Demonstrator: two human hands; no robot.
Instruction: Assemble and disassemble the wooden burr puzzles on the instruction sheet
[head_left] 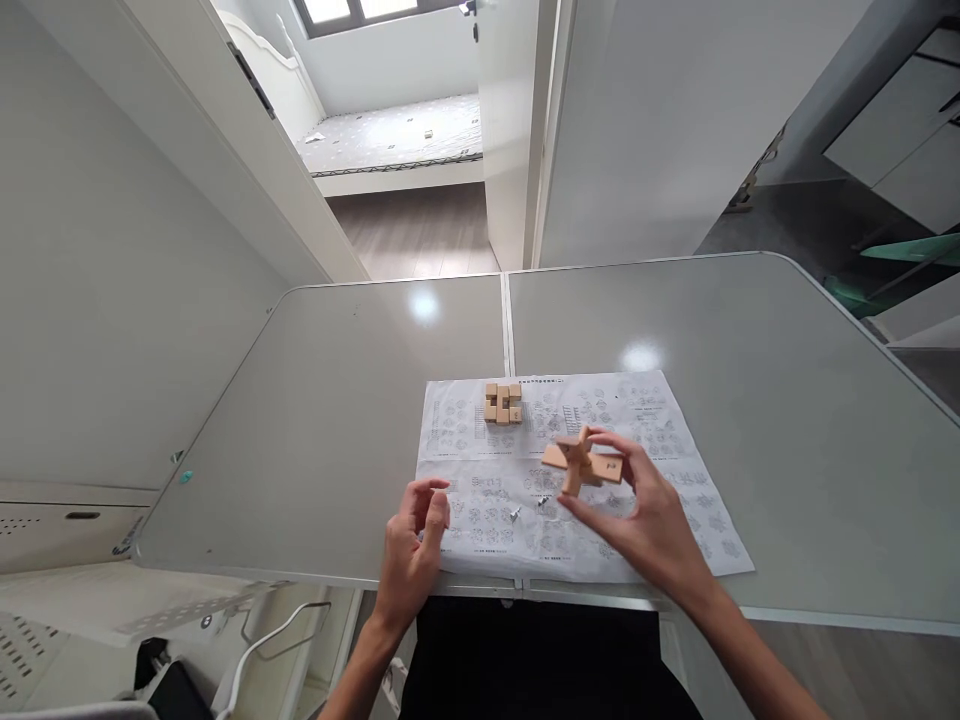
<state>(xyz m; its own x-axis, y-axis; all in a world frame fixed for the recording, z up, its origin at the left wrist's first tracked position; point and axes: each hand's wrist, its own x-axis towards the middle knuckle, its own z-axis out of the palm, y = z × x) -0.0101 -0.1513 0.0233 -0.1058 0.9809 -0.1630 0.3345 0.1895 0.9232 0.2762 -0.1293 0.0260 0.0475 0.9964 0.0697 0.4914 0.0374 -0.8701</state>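
Note:
My right hand point(649, 510) grips a wooden interlocking puzzle point(581, 462) between thumb and fingertips, lifted above a printed sheet. Its pieces cross one another and jut out in several directions. My left hand point(415, 535) hovers by the sheet's left edge, fingers loosely curled and thumb apart, with nothing visible in it. A second wooden block puzzle point(502, 404) rests on the upper part of the instruction sheet point(465, 470), which carries rows of small line drawings. Two small shiny metal pieces lie on the paper between my hands: one piece point(514, 515) to the left, another piece point(543, 500) to the right.
The paper lies across the seam of a grey folding table point(337, 400) with a pale metal rim. A small teal object point(186, 477) sits near its left edge. Beyond are an open door point(514, 130) and a bed point(397, 135); a green chair point(911, 250) stands at right.

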